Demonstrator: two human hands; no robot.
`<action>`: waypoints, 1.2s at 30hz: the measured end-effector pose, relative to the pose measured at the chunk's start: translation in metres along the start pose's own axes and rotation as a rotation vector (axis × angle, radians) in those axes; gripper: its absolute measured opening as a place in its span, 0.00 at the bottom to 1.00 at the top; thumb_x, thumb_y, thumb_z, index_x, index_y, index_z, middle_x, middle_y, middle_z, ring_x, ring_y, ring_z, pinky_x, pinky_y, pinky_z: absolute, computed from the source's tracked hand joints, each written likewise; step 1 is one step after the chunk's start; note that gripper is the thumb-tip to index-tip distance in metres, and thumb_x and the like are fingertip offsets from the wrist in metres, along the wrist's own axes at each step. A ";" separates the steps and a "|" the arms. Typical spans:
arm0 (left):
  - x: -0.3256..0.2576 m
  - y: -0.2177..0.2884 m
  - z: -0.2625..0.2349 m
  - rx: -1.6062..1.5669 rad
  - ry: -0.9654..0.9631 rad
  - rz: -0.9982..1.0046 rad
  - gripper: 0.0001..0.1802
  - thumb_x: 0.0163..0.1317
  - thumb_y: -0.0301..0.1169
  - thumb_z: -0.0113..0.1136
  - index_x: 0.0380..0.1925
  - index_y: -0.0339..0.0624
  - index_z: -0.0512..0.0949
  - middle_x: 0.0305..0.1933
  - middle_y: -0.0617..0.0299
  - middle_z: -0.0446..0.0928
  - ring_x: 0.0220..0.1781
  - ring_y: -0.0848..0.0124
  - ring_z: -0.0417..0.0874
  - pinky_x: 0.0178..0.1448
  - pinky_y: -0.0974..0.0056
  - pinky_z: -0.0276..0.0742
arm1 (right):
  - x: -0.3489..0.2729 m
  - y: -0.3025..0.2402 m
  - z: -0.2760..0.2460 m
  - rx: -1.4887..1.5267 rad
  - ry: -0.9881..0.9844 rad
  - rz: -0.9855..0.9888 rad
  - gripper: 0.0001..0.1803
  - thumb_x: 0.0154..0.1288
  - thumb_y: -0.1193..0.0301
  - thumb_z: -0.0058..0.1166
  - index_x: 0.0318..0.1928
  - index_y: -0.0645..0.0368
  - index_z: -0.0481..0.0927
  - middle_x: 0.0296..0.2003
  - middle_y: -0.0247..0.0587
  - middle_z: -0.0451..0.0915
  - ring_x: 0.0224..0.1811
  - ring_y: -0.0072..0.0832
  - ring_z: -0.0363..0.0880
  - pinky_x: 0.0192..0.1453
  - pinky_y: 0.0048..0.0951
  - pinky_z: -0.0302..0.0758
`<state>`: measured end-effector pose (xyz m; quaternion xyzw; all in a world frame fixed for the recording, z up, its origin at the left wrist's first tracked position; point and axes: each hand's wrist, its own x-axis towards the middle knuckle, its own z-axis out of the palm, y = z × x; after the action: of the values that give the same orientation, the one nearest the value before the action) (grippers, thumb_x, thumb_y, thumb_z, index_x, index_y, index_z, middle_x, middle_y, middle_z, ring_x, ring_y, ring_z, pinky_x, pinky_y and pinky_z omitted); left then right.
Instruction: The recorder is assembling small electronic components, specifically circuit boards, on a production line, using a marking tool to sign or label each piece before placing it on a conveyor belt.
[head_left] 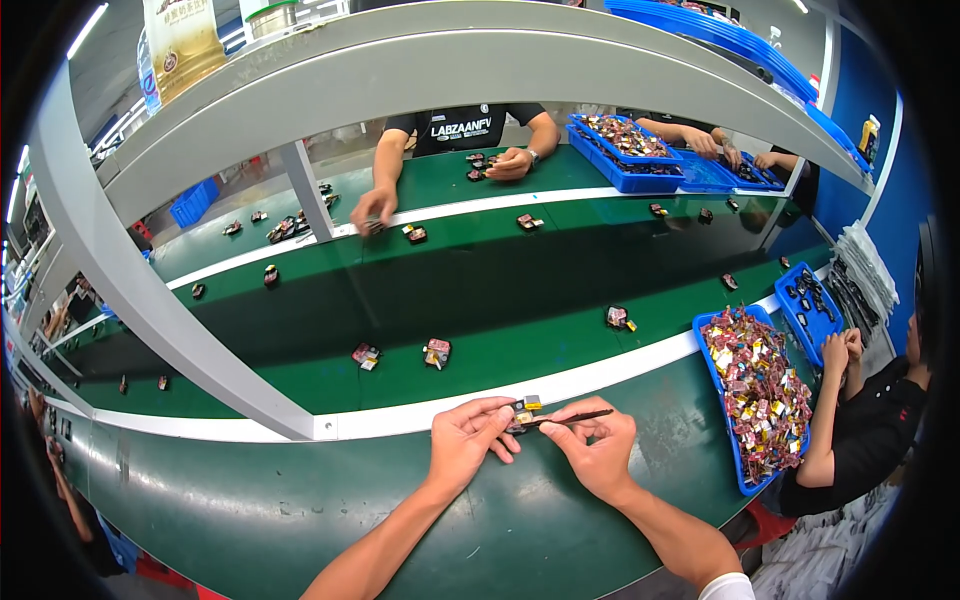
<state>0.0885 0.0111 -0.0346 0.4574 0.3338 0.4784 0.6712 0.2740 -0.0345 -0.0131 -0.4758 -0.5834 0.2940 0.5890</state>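
Just on my side of the white rail, my left hand (464, 441) is closed on a small electronic assembly (522, 413), a dark piece with a yellow part on it. My right hand (597, 452) pinches dark, slim tweezers (577, 416). Their tip end reaches the assembly, where fingers partly hide the contact. Beyond the rail, two similar small assemblies, one (436, 353) with a reddish board and another (367, 356) beside it, lie on the green belt (540, 365). A third assembly (619, 317) lies farther right.
A blue tray (742, 470) heaped with red and yellow parts stands to my right; a smaller blue tray (838, 325) holds black pieces. Metal posts (180, 300) and an overhead shelf (450, 75) frame the belt. Co-workers' hands are across the belt and at right.
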 end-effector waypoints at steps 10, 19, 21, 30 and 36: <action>0.000 0.000 0.002 -0.006 0.014 0.016 0.16 0.70 0.27 0.62 0.52 0.23 0.79 0.36 0.49 0.84 0.28 0.68 0.86 0.28 0.68 0.84 | -0.001 0.003 0.001 0.020 0.004 0.003 0.07 0.59 0.84 0.68 0.36 0.66 0.81 0.29 0.37 0.86 0.18 0.05 0.67 0.21 0.12 0.58; 0.000 0.000 0.004 -0.002 0.041 0.057 0.15 0.70 0.26 0.60 0.50 0.22 0.80 0.33 0.47 0.84 0.26 0.66 0.85 0.26 0.68 0.84 | -0.002 0.000 0.001 -0.046 -0.003 -0.011 0.08 0.58 0.84 0.68 0.36 0.67 0.82 0.28 0.36 0.85 0.17 0.05 0.66 0.21 0.12 0.58; 0.000 0.000 0.004 -0.001 0.047 0.070 0.15 0.70 0.26 0.60 0.49 0.22 0.80 0.33 0.47 0.84 0.25 0.66 0.85 0.26 0.68 0.84 | -0.001 -0.002 0.001 -0.050 -0.007 -0.016 0.08 0.58 0.83 0.69 0.36 0.67 0.82 0.28 0.35 0.85 0.17 0.05 0.66 0.21 0.13 0.58; 0.000 -0.003 0.004 0.018 0.056 0.073 0.14 0.69 0.25 0.61 0.48 0.22 0.80 0.32 0.47 0.84 0.24 0.67 0.85 0.25 0.68 0.83 | 0.005 0.002 -0.001 -0.015 -0.002 -0.052 0.08 0.57 0.81 0.70 0.37 0.65 0.83 0.20 0.26 0.79 0.15 0.05 0.61 0.20 0.14 0.55; 0.000 -0.003 0.003 0.027 0.055 0.079 0.13 0.69 0.25 0.61 0.48 0.24 0.81 0.31 0.50 0.83 0.23 0.68 0.84 0.25 0.68 0.83 | 0.005 0.006 -0.002 -0.094 -0.057 -0.065 0.09 0.56 0.80 0.71 0.36 0.64 0.84 0.19 0.28 0.78 0.13 0.07 0.61 0.19 0.17 0.56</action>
<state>0.0924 0.0100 -0.0365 0.4659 0.3403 0.5121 0.6363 0.2784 -0.0280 -0.0163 -0.4749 -0.6284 0.2604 0.5584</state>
